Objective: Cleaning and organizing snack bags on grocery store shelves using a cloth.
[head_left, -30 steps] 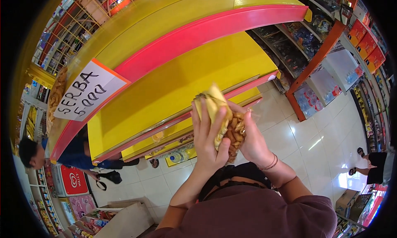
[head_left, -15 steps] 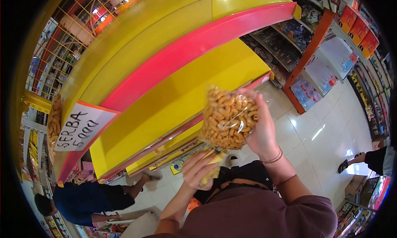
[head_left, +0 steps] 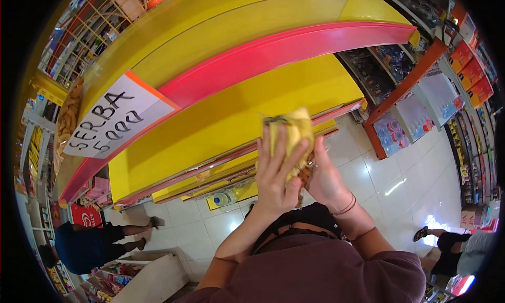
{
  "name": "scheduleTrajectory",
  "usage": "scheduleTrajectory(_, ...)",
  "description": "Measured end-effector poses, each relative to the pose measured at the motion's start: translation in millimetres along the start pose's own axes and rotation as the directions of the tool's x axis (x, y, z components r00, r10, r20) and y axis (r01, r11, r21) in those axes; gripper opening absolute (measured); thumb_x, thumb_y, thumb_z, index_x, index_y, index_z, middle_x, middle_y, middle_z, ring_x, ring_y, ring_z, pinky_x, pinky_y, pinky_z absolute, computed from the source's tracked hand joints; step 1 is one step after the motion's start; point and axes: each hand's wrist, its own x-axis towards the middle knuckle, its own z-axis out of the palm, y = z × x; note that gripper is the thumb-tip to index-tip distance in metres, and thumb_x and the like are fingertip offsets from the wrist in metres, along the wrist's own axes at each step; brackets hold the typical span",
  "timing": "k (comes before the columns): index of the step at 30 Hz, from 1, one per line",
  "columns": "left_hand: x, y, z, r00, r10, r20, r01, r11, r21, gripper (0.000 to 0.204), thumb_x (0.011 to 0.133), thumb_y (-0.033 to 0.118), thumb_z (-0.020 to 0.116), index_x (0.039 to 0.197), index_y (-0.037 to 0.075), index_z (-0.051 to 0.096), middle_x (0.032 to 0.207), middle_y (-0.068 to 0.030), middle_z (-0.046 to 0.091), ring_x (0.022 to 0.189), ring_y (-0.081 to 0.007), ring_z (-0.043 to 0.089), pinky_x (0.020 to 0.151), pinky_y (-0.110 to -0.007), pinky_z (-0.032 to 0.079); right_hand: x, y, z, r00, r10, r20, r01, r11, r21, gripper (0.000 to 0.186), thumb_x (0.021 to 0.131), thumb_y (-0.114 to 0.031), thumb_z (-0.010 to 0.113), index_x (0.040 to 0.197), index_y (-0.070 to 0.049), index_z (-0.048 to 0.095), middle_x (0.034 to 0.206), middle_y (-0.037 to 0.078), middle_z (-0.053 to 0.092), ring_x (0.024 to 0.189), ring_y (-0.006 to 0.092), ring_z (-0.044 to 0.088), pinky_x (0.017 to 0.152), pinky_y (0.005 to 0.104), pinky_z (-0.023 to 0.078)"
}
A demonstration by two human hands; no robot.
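Observation:
A folded yellow cloth [head_left: 297, 125] is spread under the fingers of my left hand [head_left: 278, 177], which presses it against a clear plastic bag of curled brown macaroni snacks [head_left: 306, 172]. Most of that bag is covered by the cloth and fingers; a strip of it shows between my two hands. From the right side my right hand [head_left: 330, 183] supports the bag, its thumb up and its other fingers hidden behind. Both hands are raised in front of my body, before the yellow shelf.
The yellow shelf unit [head_left: 236, 113] with a red edge strip [head_left: 273, 50] stands ahead, a white handwritten sign [head_left: 118, 116] on its left. More snack bags [head_left: 68, 119] sit at far left. A person in dark clothes [head_left: 87, 248] is at lower left, another person [head_left: 463, 250] at right.
My left hand has risen with the yellow cloth from below the bag onto its front, covering most of it. My right hand still has the bag. The view has shifted slightly.

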Motion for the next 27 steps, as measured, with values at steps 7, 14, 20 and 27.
scheduleTrajectory(7,-20,-3,-24,0.906,0.292,0.307,-0.328,0.942,0.073,0.045,0.092,0.036,0.032,0.118,0.014,0.062,0.13,-0.0098,0.053,0.128,-0.0339,0.04,0.111,-0.052,0.012,8,-14,-8,0.993,0.075,0.09,-0.09,0.981,0.173,0.059,0.097,-0.047,0.029,0.145,-0.014,0.022,0.136,0.012,0.042,0.124,0.0243,0.042,0.104,0.0358,0.035)
scheduleTrajectory(14,-43,2,-52,0.849,0.363,0.383,-0.427,0.899,0.095,0.038,0.081,0.03,0.047,0.105,0.009,0.067,0.125,-0.0026,0.057,0.123,-0.026,0.048,0.113,-0.049,0.012,17,-14,-1,0.974,0.144,0.177,-0.195,0.927,0.319,0.059,0.097,-0.048,0.029,0.144,-0.013,0.023,0.139,0.018,0.037,0.126,0.0303,0.04,0.105,0.0441,0.034)
scheduleTrajectory(20,-103,-33,-65,0.941,0.219,0.26,-0.251,0.963,0.097,0.041,0.089,0.033,0.039,0.095,0.005,0.068,0.118,-0.0073,0.061,0.117,-0.0231,0.053,0.112,-0.049,0.017,20,-41,-5,0.993,-0.086,0.078,0.046,0.911,0.409,0.054,0.099,-0.043,0.023,0.144,-0.015,0.023,0.142,0.019,0.033,0.13,0.037,0.033,0.106,0.0545,0.028)
scheduleTrajectory(27,-97,-7,-50,0.629,-0.7,0.339,0.348,-0.137,-0.928,0.066,0.087,0.042,0.058,0.134,0.003,0.031,0.132,-0.0159,0.042,0.114,-0.0288,0.051,0.094,-0.043,0.046,21,-19,8,0.993,-0.107,0.057,0.076,0.917,0.392,0.061,0.097,-0.05,0.023,0.145,-0.011,0.018,0.141,0.017,0.034,0.129,0.033,0.036,0.106,0.0469,0.032)
